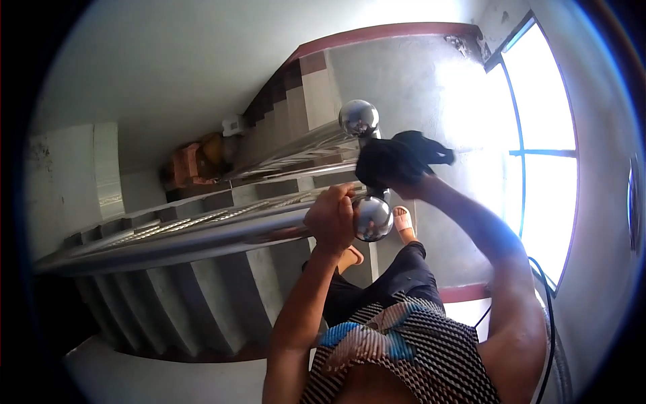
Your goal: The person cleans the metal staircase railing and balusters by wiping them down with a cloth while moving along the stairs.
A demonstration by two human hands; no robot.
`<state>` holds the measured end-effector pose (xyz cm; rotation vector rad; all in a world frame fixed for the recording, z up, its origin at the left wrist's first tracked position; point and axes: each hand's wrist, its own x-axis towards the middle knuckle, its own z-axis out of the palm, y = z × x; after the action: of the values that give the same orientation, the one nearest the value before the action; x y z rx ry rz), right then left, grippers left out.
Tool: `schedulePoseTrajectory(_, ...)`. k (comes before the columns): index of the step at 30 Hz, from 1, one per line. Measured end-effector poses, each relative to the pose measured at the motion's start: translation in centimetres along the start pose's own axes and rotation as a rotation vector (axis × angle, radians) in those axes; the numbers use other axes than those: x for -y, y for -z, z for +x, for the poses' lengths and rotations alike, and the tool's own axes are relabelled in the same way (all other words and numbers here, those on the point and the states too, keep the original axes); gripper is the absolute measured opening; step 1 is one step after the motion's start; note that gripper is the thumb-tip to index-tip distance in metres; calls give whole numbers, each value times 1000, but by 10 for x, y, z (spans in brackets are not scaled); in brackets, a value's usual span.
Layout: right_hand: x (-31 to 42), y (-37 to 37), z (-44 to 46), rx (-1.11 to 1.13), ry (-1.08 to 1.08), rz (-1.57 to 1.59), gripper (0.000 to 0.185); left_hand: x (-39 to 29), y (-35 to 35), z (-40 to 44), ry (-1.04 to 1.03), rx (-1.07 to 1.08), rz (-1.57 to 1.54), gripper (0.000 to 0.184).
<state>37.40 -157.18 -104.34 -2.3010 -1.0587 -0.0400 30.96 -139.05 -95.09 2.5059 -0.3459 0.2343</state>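
Head view: my left fingers [341, 192] grip the handrail [222, 231], my right fingers [402, 188] clutch black cloth [397, 156] alongside, wiping seemingly unfinished.

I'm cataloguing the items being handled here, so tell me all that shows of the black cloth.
The black cloth looks like soft, limp fabric, bunched into uneven folds, with a loose end hanging out toward the window side. It is plain and dark; slight blur hides any weave or seams. The right hand holds it, fingers hidden by the fabric. It lies between the upper metal ball and lower metal ball, apparently against the metal bar joining them.
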Motion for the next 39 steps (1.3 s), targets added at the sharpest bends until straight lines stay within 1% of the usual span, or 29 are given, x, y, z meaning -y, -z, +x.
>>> schedulePoseTrajectory(1, -1, -11, 25, 55, 35, -55, 28, -1, -1, -2, 21, -14, -57, 19)
schedulePoseTrajectory(3, 15, 15, 71, 538, -382, -110, 23, 2, -1, 1, 36, -24, -104, 24)
schedulePoseTrajectory(4, 16, 13, 75, 546, -384, -96, 23, 2, -1, -1, -1, 15, 37, 27)
schedulePoseTrajectory(5, 15, 11, 74, 557, -282, -79, 20, 0, -3, -4, -39, 54, 170, 31)
schedulePoseTrajectory(6, 13, 16, 78, 562, -175, -74, 18, 3, -4, -4, -81, 29, 120, 35)
schedulePoseTrajectory(7, 9, 22, 91, 928, 30, -242, 21, 1, -4, -6, -77, 34, 117, 35)
schedulePoseTrajectory(9, 14, 18, 90, 927, 56, -321, 28, -4, 2, -3, 109, 10, -119, 36)
schedulePoseTrajectory(10, 7, 4, 77, 911, 51, -328, 28, -1, 0, -4, 107, 4, -137, 36)
schedulePoseTrajectory(12, -6, -43, 13, 214, 54, -170, 34, -2, 1, -4, 103, 0, -103, 36)
schedulePoseTrajectory(13, 2, -44, -12, 206, -75, 99, 33, -3, 0, -1, 105, -3, -77, 36)
schedulePoseTrajectory(14, 8, -60, -36, 54, -152, 228, 35, -3, 0, -1, 101, 7, -83, 36)
schedulePoseTrajectory(15, 10, -72, -54, -100, -222, 351, 37, -2, -1, -1, 46, -11, -58, 25)
schedulePoseTrajectory(16, 14, -73, -62, -102, -223, 353, 37, -2, -1, -2, -7, -30, -24, 17)
schedulePoseTrajectory(18, 38, -79, -76, -335, -610, 636, 38, -4, 4, -9, -2, 4, 1, 17)
schedulePoseTrajectory(19, 53, -75, -84, -398, -776, 798, 35, -2, 1, -2, -15, -5, 10, 18)
schedulePoseTrajectory(21, 61, -72, -115, -211, -1030, 1470, 31, 0, -1, -3, -24, -8, -1, 18)
schedulePoseTrajectory(23, 65, -76, -122, -207, -979, 1275, 31, 0, -1, -3, -64, 2, 20, 17)
schedulePoseTrajectory(24, 63, -59, -115, -200, -884, 1124, 31, 3, 0, -4, -2, 6, -68, 15)
schedulePoseTrajectory(25, 65, -54, -103, -198, -888, 1134, 31, 5, 1, -6, 3, 14, -63, 15)
schedulePoseTrajectory(27, 61, -49, -74, -515, -804, 1195, 23, 5, 0, -3, -76, 3, -2, 14)
schedulePoseTrajectory(28, 43, -60, -64, -504, -574, 875, 19, -1, 2, -2, -9, 7, -84, 16)
schedulePoseTrajectory(29, 27, -73, -52, -477, -348, 566, 16, -2, 2, -1, 1, 15, -77, 16)
schedulePoseTrajectory(30, 29, -66, -33, -600, -416, 530, 13, -1, 3, 0, -71, 12, -43, 18)
schedulePoseTrajectory(31, 29, -56, -20, -461, -717, 649, 12, 0, 2, 0, -144, 6, -13, 20)
schedulePoseTrajectory(33, 11, -78, 0, -429, -982, 632, 19, 9, -1, -3, -136, -7, -80, 21)
schedulePoseTrajectory(35, -30, -87, 4, -483, -1166, 1307, 36, 1, 0, 1, -122, -12, -109, 23)
schedulePoseTrajectory(36, -45, -93, 4, -399, -1308, 1780, 53, 2, 0, -2, -102, -1, -107, 23)
schedulePoseTrajectory(37, -54, -112, 5, -428, -1220, 2075, 60, 5, -1, -3, -143, -19, -103, 25)
schedulePoseTrajectory(39, -57, -143, 5, -324, -1049, 2420, 64, 7, -2, -3, -176, -44, -92, 26)
